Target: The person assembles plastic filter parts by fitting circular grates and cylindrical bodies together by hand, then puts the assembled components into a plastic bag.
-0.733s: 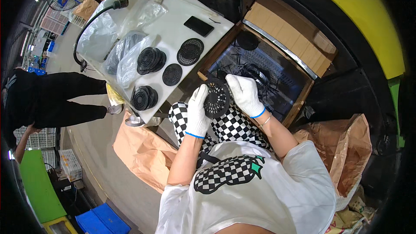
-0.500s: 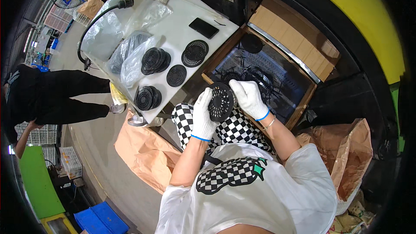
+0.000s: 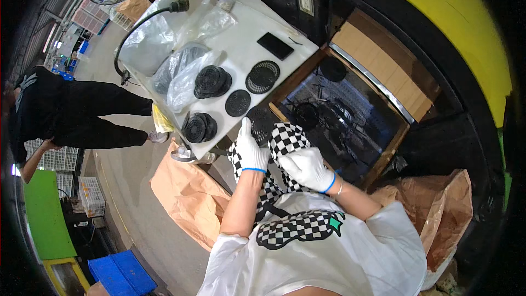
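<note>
White-gloved left hand (image 3: 251, 151) grips a black round grille (image 3: 262, 124) at the table (image 3: 241, 49) edge; the right hand (image 3: 307, 168) rests loosely curled on a checkered knee. Grille stacks (image 3: 212, 81), plastic bags (image 3: 183, 74) and a phone (image 3: 275, 46) crowd the tabletop.

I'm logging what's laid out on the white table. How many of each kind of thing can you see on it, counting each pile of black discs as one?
Piles of black discs: 2
Single black grille discs: 2
Clear plastic bags: 3
Flat black rectangular object: 1
Total: 8

A further disc sits by the left hand, at the table edge.
</note>
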`<action>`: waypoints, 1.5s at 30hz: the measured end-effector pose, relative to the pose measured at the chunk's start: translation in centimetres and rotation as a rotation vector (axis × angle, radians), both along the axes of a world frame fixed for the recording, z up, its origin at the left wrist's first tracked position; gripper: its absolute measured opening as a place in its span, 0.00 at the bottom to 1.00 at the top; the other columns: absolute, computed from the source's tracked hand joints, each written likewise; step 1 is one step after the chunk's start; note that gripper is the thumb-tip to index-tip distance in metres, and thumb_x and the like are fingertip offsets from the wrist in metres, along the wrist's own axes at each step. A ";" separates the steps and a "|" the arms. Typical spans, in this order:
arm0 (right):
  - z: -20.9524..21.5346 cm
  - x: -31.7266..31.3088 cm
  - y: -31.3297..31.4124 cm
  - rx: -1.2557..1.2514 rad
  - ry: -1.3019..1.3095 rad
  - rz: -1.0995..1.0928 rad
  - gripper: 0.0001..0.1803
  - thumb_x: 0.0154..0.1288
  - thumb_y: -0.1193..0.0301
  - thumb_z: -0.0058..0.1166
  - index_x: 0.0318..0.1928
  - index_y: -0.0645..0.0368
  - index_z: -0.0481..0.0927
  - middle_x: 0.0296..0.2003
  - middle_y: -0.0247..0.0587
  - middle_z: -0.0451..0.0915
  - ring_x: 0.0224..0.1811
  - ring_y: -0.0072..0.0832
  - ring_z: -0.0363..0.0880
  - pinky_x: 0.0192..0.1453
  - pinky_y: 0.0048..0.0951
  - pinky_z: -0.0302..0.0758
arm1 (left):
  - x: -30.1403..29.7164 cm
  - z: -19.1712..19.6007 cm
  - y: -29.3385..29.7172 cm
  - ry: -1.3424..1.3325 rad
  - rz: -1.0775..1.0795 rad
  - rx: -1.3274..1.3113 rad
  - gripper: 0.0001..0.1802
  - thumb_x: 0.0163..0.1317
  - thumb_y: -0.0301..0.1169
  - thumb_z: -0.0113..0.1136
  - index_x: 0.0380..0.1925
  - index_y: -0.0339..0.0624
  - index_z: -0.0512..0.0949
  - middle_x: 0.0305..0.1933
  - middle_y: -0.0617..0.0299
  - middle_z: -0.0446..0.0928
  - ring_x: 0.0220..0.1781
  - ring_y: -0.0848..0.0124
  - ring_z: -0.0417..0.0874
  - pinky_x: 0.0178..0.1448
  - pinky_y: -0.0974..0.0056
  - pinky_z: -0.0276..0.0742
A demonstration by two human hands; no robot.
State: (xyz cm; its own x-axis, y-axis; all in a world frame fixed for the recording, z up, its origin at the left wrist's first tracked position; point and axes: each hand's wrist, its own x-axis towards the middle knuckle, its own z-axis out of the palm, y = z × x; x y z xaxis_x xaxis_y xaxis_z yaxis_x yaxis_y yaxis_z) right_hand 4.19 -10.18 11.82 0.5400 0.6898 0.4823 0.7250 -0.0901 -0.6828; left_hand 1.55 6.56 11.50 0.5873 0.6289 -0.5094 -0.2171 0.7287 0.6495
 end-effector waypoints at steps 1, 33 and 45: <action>-1.8 0.1 0.2 0.136 0.230 -0.139 0.22 0.71 0.62 0.44 0.19 0.56 0.76 0.19 0.45 0.76 0.18 0.37 0.76 0.23 0.36 0.69 | -0.1 1.9 -0.9 -0.049 -0.042 0.095 0.15 0.70 0.39 0.53 0.46 0.39 0.77 0.43 0.58 0.81 0.40 0.65 0.84 0.48 0.59 0.82; -2.6 -1.7 5.3 0.079 0.754 -0.411 0.33 0.64 0.44 0.55 0.34 0.70 0.80 0.22 0.57 0.78 0.27 0.34 0.79 0.34 0.36 0.73 | -4.0 -3.0 0.5 0.253 -0.013 0.506 0.14 0.68 0.38 0.56 0.28 0.40 0.79 0.27 0.70 0.75 0.31 0.81 0.73 0.35 0.71 0.68; 0.7 1.6 7.1 0.214 1.772 -0.095 0.41 0.73 0.37 0.22 0.46 0.61 0.78 0.42 0.37 0.80 0.40 0.20 0.78 0.46 0.24 0.76 | -1.1 2.6 0.3 0.269 -0.395 0.741 0.20 0.67 0.39 0.53 0.21 0.35 0.76 0.21 0.73 0.69 0.27 0.81 0.64 0.31 0.69 0.61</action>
